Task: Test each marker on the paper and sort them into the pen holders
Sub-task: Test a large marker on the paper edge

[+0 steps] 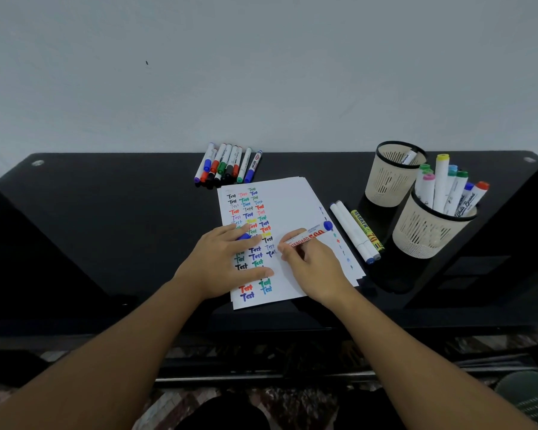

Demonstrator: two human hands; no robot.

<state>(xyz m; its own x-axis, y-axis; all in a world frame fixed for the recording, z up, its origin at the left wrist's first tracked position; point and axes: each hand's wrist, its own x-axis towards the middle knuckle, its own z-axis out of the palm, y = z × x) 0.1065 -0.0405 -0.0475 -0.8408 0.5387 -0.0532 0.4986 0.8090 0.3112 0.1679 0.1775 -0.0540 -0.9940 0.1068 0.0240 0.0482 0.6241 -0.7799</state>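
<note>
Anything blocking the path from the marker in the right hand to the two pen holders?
Three loose markers lie on the table between the paper and the holders, but flat; lifted over them, the marker in the right hand has nothing visible in its way.

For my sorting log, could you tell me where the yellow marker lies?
Head view, right side: the yellow marker lies on the table, between two white markers and the nearer pen holder.
</note>
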